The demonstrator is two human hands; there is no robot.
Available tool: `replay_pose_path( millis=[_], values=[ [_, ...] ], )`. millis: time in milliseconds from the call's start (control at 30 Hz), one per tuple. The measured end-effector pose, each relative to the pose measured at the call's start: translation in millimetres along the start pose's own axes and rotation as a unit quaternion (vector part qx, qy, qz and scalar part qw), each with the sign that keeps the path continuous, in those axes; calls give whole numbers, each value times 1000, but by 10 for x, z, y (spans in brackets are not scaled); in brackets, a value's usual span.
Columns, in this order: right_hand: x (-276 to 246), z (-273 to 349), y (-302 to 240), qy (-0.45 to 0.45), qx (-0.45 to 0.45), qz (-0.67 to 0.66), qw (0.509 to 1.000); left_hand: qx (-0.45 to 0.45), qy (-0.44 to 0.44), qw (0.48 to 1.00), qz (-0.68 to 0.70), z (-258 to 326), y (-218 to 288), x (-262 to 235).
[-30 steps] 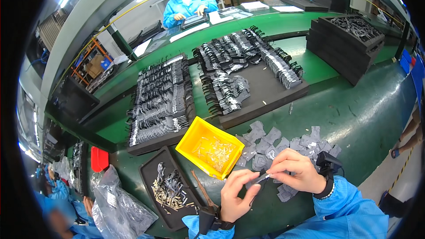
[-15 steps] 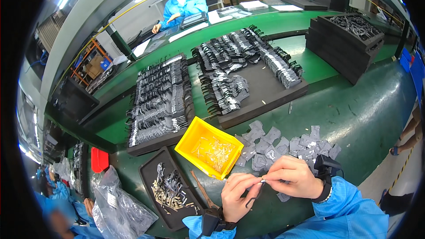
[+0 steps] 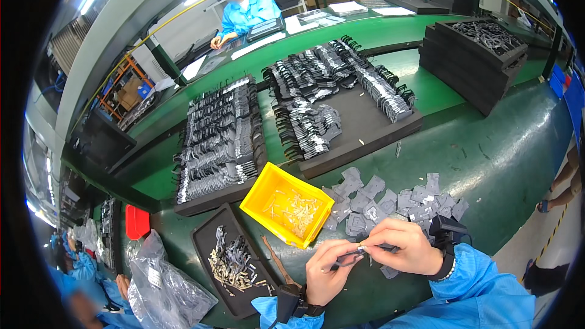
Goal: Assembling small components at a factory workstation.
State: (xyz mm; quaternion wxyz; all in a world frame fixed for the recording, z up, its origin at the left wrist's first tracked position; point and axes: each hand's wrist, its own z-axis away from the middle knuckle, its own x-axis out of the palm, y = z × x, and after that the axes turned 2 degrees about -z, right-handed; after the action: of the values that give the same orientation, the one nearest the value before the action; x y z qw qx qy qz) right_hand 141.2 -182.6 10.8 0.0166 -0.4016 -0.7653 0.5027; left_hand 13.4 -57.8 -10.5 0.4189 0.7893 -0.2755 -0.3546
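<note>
My left hand (image 3: 326, 274) and my right hand (image 3: 403, 248) meet in front of me, fingertips nearly touching. Both are closed in a pinch on a small dark part with a pale tip (image 3: 361, 248); its exact kind is too small to make out, and fingers cover much of it. Just beyond lies a loose pile of flat grey plates (image 3: 372, 210). To the left stands a yellow bin (image 3: 259, 198) holding many small pale pieces. Beside it a black tray (image 3: 207, 231) carries a heap of small dark and pale pieces.
Two black foam trays (image 3: 378, 137) hold rows of grey plates with black leads. Stacked black boxes (image 3: 457, 64) stand at the far right. A clear plastic bag (image 3: 164, 280) and a red bin (image 3: 137, 222) lie left. A person in blue (image 3: 250, 12) sits across.
The small dark part has turned in my fingers; its bent strip no longer hangs below my left hand. Both hands stay in nearly the same place. The person across has lowered a hand.
</note>
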Motion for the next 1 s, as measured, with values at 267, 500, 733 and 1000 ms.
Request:
replay_pose_path(
  millis=[267, 500, 733, 1000],
  values=[
    [-57, -22, -5, -65, 65, -115, 989, -10, 8, 1000, -19, 43, -14, -13],
    [-21, 15, -3, -39, 55, -57, 996, -1, 6, 1000, -10, 37, -1, 12],
    [64, 16, 31, 14, 8, -24, 1000, -159, -43, 978, 127, 35, -60, 16],
    [100, 78, -62, -18, 231, -183, 955, -196, 11, 959, 202, 60, -99, 24]
  ],
)
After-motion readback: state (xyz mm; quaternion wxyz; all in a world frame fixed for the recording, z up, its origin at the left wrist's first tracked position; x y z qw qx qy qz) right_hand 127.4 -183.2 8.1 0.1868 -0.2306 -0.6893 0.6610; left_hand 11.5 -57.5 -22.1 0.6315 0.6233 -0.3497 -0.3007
